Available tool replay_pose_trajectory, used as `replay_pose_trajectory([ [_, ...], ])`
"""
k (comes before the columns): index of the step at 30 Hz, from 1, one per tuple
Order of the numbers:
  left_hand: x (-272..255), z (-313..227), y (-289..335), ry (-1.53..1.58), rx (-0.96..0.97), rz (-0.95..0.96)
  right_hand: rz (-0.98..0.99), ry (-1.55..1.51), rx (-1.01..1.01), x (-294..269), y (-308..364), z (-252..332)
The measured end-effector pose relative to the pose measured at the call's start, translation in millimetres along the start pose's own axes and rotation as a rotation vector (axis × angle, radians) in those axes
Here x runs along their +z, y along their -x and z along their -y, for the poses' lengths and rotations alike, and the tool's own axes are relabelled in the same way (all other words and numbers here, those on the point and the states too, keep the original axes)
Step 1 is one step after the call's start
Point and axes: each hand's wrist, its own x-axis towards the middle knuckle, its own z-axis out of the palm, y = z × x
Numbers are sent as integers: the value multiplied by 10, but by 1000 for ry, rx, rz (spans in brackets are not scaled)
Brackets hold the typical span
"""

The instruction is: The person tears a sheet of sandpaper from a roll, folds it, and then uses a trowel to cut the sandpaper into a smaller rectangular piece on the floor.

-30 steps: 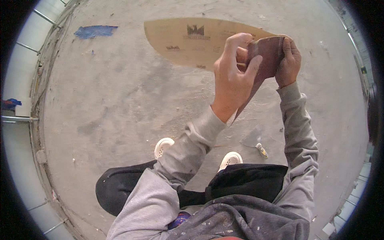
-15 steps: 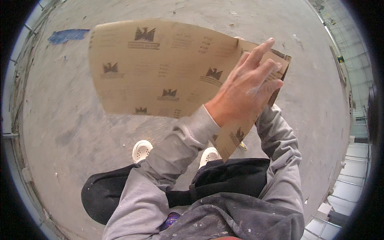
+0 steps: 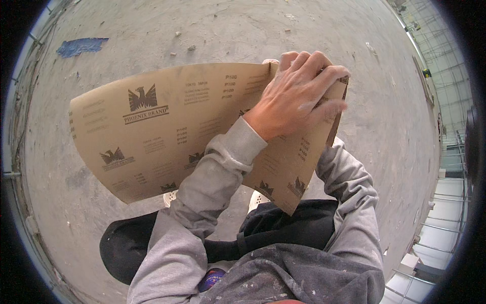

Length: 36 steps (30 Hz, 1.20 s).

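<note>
Spreading across the middle of the view is a large tan sheet of sandpaper [image 3: 167, 137], shown from its printed backing side and being held up in the air above a grey concrete floor [image 3: 152, 40], its left part curving freely outward and its lower corner hanging down toward the person's lap. Pressing flat on the sheet's right part is the left hand [image 3: 298, 96], its fingers lying long and close together over the paper, their tips reaching the sheet's right edge. Only a fingertip or two of the right hand [image 3: 270, 62] is peeking over the sheet's top edge just beside the left hand, the rest being hidden behind the paper, so how its fingers are standing I cannot tell; its grey sleeve [image 3: 349, 187] is rising from below to the sheet's right edge. Below the sheet, two white shoes [image 3: 263, 198] are partly showing on the floor, and a scrap of blue tape [image 3: 81, 46] is lying far off at the upper left. No container is showing anywhere
</note>
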Motion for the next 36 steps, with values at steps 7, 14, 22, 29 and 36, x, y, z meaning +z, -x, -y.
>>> replay_pose_trajectory([
  [7,49,35,31,121,-29,30,14,-22,81,116,81,70],
  [14,-752,305,-16,-240,-303,272,186,-69,152,115,-332,-107],
  [22,-778,568,-123,-179,-155,532,397,-67,111,17,-572,-104],
  [29,-841,592,-367,-278,-237,501,532,268,-195,-266,-942,71],
  [36,-1374,1097,-347,-430,-106,609,524,447,-48,40,-650,886],
])
